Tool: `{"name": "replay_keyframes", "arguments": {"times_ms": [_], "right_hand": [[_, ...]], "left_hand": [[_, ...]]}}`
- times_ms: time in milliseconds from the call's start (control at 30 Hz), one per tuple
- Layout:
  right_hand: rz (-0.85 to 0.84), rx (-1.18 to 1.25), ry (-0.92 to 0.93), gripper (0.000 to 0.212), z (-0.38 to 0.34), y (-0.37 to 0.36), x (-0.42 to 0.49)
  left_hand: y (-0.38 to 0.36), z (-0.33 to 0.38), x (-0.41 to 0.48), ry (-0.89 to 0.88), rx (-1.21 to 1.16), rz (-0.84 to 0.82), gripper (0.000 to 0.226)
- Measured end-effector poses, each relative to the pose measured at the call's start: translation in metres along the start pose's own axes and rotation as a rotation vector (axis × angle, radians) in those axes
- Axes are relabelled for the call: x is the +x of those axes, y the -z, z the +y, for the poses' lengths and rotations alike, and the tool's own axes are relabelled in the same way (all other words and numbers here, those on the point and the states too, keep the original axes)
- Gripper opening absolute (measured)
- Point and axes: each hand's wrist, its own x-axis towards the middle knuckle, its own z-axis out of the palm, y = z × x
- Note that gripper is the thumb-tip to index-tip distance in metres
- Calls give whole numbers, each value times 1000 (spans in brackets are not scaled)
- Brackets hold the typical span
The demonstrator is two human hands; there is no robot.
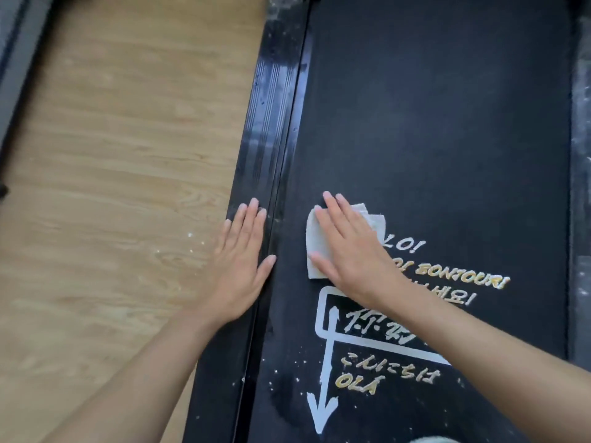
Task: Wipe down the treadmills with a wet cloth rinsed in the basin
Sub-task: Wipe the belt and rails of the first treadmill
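Wood-grain floor [112, 155] lies left of the black treadmill belt [447, 123]. Our right hand [355, 257] presses flat, fingers straight, on the pale cloth [315, 235] lying on the belt; our left hand [243, 266] rests spread on the side rail [271, 107], holding nothing.

A light wooden floor [112, 155] is filling the left side of the view, and a black treadmill [447, 75] is standing on it, running from near to far. The treadmill's wide dark belt [399, 161] is carrying white and yellow lettering [463, 278] and a white arrow [321, 407] pointing toward the viewer. A small pale cloth [315, 244] is lying flat on the belt just beside the lettering, with the right hand [351, 254] pressing down on it, fingers [332, 212] straight. The left hand [243, 266] is resting flat on the glossy left side rail [271, 123]. White specks [299, 362] are lying scattered on the near belt and on the floor beside the rail.
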Motion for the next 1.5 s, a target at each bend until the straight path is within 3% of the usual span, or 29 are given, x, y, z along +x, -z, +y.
{"name": "replay_keyframes", "arguments": {"times_ms": [67,133,267,400,633,700,800,867,967,1000,1067,1167,1333,1500], "right_hand": [[-14,-144,-30,84,-2,-16,4],[-7,-200,-42,88,-4,-22,4],[-83,-128,-79,87,-16,-1,5],[-199,-138,-105,81,-48,58,-11],[-264,-462,-26,80,-91,142,-124],[-351,-528,-87,83,-94,144,-145],[-400,-344,-311,78,-104,120,-125],[-306,-157,-423,78,-109,97,-93],[39,76,-578,75,-114,61,-49],[79,111,-611,72,-114,50,-35],[46,63,-591,68,-106,24,-15],[19,-109,-510,81,-81,-20,7],[235,-210,-546,76,-66,-56,14],[177,-128,-430,70,-88,-61,-21]], "left_hand": [[-6,-1,2,10,25,3,73],[-7,-4,2,3,2,-24,76],[2,-7,4,-12,20,-137,97],[10,-10,10,-13,-54,-263,104],[10,-5,8,4,31,-241,120],[13,-4,10,3,56,-273,121],[17,-7,12,-15,61,-312,122],[17,-8,11,-30,48,-306,121],[11,-8,9,-28,54,-266,119],[8,-9,9,-27,69,-241,118],[2,-10,11,-36,70,-218,119],[-9,-13,13,-41,86,-160,120],[-10,-12,11,-31,106,-119,118],[13,-11,10,-36,-8,-176,90]]}}
